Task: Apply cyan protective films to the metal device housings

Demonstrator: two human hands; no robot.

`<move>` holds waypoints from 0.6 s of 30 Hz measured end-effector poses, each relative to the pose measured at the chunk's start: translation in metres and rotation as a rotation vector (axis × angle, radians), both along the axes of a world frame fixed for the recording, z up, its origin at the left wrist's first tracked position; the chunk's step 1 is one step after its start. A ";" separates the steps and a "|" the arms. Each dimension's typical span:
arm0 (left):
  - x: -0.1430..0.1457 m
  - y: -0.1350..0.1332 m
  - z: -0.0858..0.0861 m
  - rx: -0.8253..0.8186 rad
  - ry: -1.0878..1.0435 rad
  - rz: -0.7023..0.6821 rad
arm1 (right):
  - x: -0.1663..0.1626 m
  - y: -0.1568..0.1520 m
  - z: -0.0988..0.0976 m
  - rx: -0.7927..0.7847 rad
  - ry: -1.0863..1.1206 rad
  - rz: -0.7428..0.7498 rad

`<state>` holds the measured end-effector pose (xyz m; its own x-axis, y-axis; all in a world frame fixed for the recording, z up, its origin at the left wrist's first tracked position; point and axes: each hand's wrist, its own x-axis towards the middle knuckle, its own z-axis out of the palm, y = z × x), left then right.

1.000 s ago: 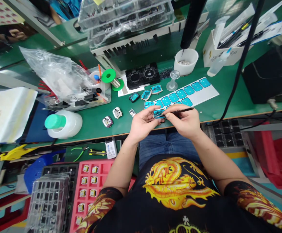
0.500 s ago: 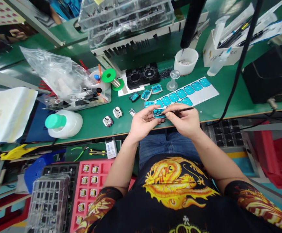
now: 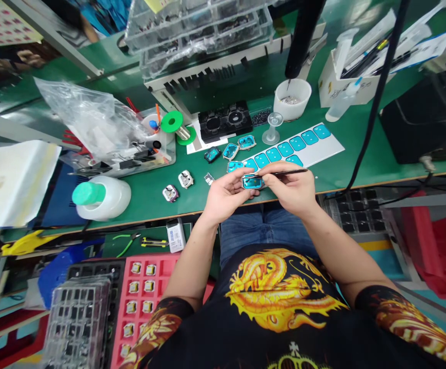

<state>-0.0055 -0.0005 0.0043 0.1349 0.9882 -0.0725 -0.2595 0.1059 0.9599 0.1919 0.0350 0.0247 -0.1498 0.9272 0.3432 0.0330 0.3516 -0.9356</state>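
My left hand (image 3: 225, 193) grips a small teal-faced part (image 3: 250, 180) just above the near edge of the green bench. Pinched in my right hand (image 3: 289, 189) is a pair of black tweezers (image 3: 286, 173), whose tips rest on that part's top. Behind my hands lies a white sticker sheet (image 3: 307, 144) with several teal film pieces. Three more teal parts (image 3: 230, 150) lie left of the sheet.
A black fixture (image 3: 225, 119), a white cup (image 3: 292, 98) and a small clear stand (image 3: 271, 128) stand behind the sheet. Two small silver parts (image 3: 185, 178) and a white bottle with a green cap (image 3: 102, 196) lie left. A red tray of parts (image 3: 140, 300) sits below the bench.
The tweezers' tips have shifted slightly up across the teal part, and both hands have risen a little. Otherwise the bench looks the same.
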 end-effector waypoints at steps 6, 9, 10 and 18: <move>0.000 0.000 0.001 -0.004 0.005 0.001 | 0.000 0.000 -0.004 0.000 0.032 -0.031; 0.000 -0.001 0.002 -0.009 0.008 0.008 | 0.000 0.000 -0.006 0.001 0.039 -0.028; 0.000 -0.001 0.002 -0.009 0.006 0.010 | 0.000 0.000 -0.006 0.002 0.044 -0.022; 0.000 -0.001 0.002 -0.005 -0.006 0.004 | 0.003 -0.001 -0.003 0.030 -0.005 0.035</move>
